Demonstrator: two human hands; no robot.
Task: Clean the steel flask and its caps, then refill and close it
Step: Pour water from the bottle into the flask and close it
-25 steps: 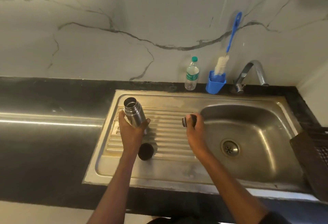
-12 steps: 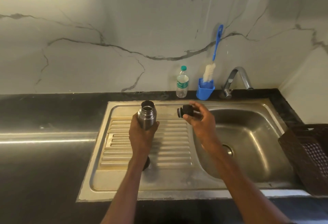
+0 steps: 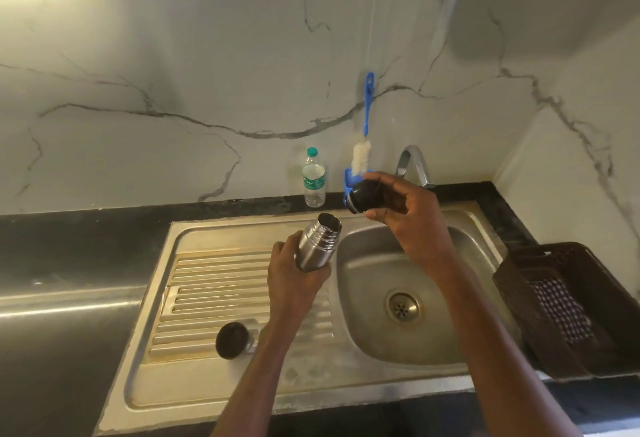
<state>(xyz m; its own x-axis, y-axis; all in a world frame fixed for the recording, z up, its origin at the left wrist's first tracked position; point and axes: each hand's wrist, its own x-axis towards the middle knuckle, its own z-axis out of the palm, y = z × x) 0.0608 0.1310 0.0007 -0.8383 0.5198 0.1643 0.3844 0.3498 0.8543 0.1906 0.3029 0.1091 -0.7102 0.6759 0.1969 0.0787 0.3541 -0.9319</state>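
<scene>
A steel sink (image 3: 221, 398) with a ribbed drainboard is set into the dark countertop (image 3: 69, 350). A brown plastic basket (image 3: 568, 301) sits at its right edge. The left hand (image 3: 294, 280) grips the open steel flask (image 3: 317, 242), tilted toward the basin's rim. The right hand (image 3: 405, 208) pinches a black inner cap (image 3: 365, 197) near the tap (image 3: 414, 166). A water bottle (image 3: 313, 182) and a blue bottle brush (image 3: 363, 138) stand at the wall. The outer cap (image 3: 232, 339) lies on the drainboard.
</scene>
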